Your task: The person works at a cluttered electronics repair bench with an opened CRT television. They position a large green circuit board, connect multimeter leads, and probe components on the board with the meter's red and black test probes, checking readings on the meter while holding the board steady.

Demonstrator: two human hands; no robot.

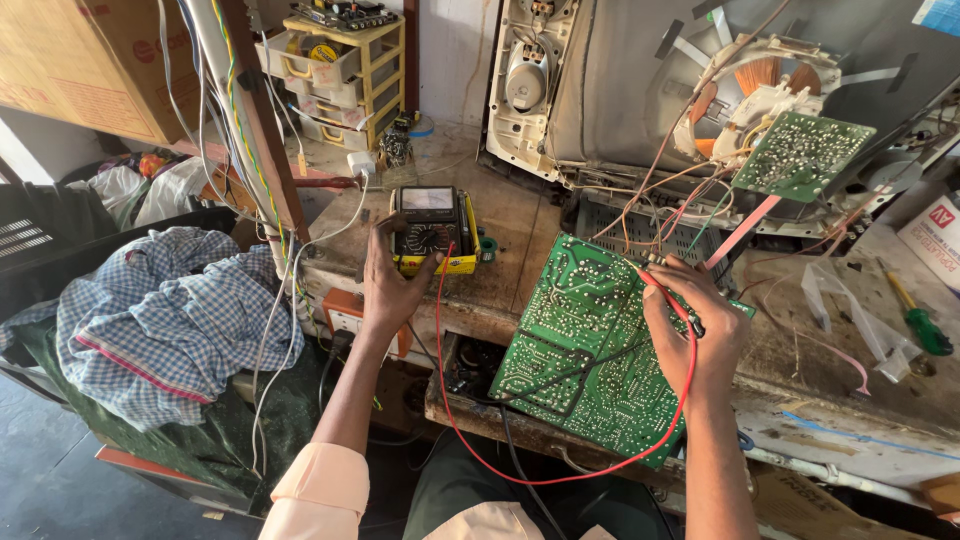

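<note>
My left hand [392, 280] rests on the dial of a yellow and black multimeter [432, 232] on the wooden bench, fingers pinched at the knob. My right hand [690, 330] grips the red and black test probes [668, 295], their tips touching the solder side of a large green circuit board [585, 340] that lies tilted over the bench's front edge. A red lead [470, 440] and a black lead loop down from the meter to the probes.
An opened tube television [640, 90] with a small green board [800, 155] stands at the back right. A green-handled screwdriver [918, 320] lies on the right. Checked cloth [170, 320] lies at left. A yellow drawer rack [340, 65] stands behind.
</note>
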